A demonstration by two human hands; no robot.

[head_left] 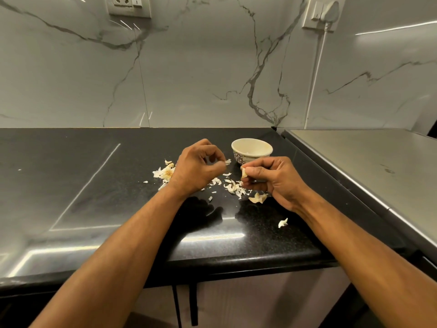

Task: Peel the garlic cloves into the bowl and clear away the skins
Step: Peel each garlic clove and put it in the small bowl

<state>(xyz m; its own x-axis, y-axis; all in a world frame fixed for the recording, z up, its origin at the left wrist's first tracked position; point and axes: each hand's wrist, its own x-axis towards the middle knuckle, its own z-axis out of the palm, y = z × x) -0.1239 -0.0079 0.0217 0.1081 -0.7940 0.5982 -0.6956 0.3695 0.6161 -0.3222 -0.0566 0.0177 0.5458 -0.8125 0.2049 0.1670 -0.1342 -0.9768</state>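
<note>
- The right hand [274, 179] pinches a garlic clove [244, 172] between thumb and curled fingers, just above the counter [94, 176] and near the bowl.
- The left hand [197, 169] hovers at 9 o'clock of the right one, a short gap between them; its fingertips are drawn together against the thumb, and whether they hold a scrap of skin I cannot tell.
- The bowl [251, 150], white inside with a patterned outer wall, stands upright at 12 o'clock of the right hand, close behind it; what lies in it cannot be made out.
- Garlic skins [233, 185] lie scattered on the dark counter between and below the two hands.
- A bigger heap of skins [164, 172] sits at 9 o'clock of the left hand, partly hidden by it.
- One loose flake [283, 222] lies apart at 6 o'clock of the right hand, toward the counter's front edge.
- A marble-patterned wall [201, 67] rises behind the counter.
</note>
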